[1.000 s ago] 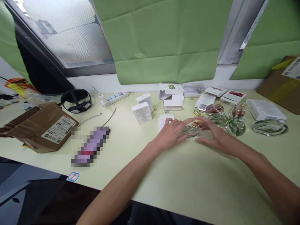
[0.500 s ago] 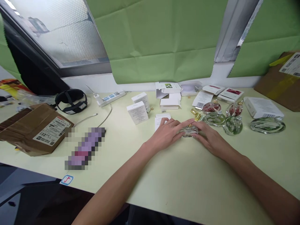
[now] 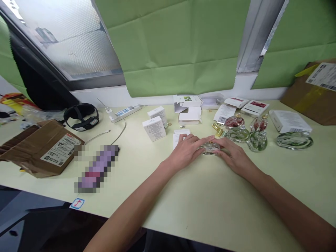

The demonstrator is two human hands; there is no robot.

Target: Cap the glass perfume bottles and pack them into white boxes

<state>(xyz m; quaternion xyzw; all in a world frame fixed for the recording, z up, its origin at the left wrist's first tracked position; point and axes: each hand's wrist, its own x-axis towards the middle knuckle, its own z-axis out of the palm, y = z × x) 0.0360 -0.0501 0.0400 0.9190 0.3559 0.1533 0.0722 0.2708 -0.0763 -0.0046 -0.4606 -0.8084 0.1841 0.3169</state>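
Observation:
A small clear glass perfume bottle [image 3: 209, 149] with a gold neck sits on the table between my hands. My left hand [image 3: 187, 149] grips its left side, thumb low and index finger reaching over the top. On the opposite side my right hand [image 3: 233, 154] closes its thumb and fingers on the glass, its fingertips close to the gold neck. Just behind lie gold caps [image 3: 217, 129]. To their right stand glass bottles with green [image 3: 237, 134] and red [image 3: 234, 121] decoration inside. A white paper or flattened carton [image 3: 180, 137] lies behind my left hand, partly covered by it.
Two white boxes [image 3: 154, 128] stand left of my hands; opened white cartons [image 3: 190, 115] lie behind. Another clear oval glass bottle [image 3: 294, 140] rests at the right. Farther left are a pixelated purple object [image 3: 98, 168], a brown cardboard box [image 3: 49, 148], a black headset [image 3: 82, 118] and a power strip [image 3: 127, 112].
The view has shifted slightly, moving the scene a little. Both hands stay on the bottle, with the right fingertips a little nearer its gold neck.

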